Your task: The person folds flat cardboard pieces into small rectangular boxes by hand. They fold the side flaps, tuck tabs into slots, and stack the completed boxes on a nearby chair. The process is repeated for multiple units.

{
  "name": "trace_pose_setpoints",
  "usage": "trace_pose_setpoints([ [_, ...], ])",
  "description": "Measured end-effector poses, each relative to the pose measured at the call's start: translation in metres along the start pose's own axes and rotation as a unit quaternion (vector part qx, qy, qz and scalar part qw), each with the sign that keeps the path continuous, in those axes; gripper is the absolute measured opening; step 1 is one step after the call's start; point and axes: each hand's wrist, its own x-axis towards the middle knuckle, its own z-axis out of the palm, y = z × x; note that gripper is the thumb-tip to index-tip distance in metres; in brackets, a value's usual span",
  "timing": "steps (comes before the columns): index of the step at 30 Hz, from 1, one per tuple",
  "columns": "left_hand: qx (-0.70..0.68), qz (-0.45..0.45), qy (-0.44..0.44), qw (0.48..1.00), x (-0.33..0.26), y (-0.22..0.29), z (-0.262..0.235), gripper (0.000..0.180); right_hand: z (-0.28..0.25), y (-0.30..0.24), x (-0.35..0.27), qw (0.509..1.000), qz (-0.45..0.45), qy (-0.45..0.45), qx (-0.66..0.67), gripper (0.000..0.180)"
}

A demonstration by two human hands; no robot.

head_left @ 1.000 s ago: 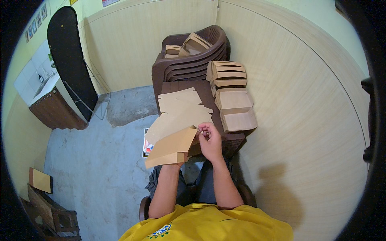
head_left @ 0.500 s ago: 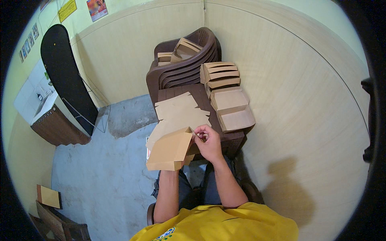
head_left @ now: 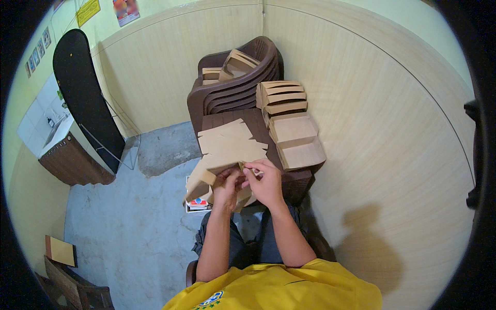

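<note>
A brown cardboard box (head_left: 207, 177), partly folded, is held tilted over the near end of a brown stand. My left hand (head_left: 226, 190) grips it from the near side, fingers curled inside. Thumb and fingers of my right hand (head_left: 264, 178) pinch a corner flap at the box's right end, close to the left fingertips. Beneath and beyond lie flat, notched cardboard blanks (head_left: 230, 142). To their right sits an open folded box (head_left: 297, 137), with several nested folded boxes (head_left: 283, 97) behind it.
Stacked brown plastic chairs (head_left: 232, 95) stand at the back, with more boxes (head_left: 240, 64) on their seat. A red-and-white printed item (head_left: 197, 203) shows below the blanks. An ironing board (head_left: 82, 93) leans left, by a sink cabinet (head_left: 75, 160). The wooden wall (head_left: 392, 155) rises close on the right.
The box has been turned over and tilted, so its inside and edge flaps now face me. My left hand, mostly hidden under it before, has come into view. My right hand stays at the corner.
</note>
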Motion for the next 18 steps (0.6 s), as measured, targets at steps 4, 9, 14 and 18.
trace_pose_setpoints([
  [4,0.041,-0.018,0.002,0.999,0.002,0.025,0.013,0.029,0.005,-0.006,0.014,1.0,0.019,-0.009,-0.011,0.018],
  [9,0.088,-0.004,-0.018,0.996,0.002,0.034,0.012,0.025,0.002,-0.019,0.021,0.995,-0.038,-0.003,-0.097,0.018],
  [14,-0.013,-0.012,-0.019,1.0,0.013,0.022,0.013,0.021,0.008,-0.026,0.01,0.977,-0.114,0.038,-0.177,0.022],
  [18,-0.038,0.012,-0.019,0.999,0.016,0.011,0.011,0.023,0.012,-0.025,0.004,0.98,-0.124,0.033,-0.154,0.028],
])
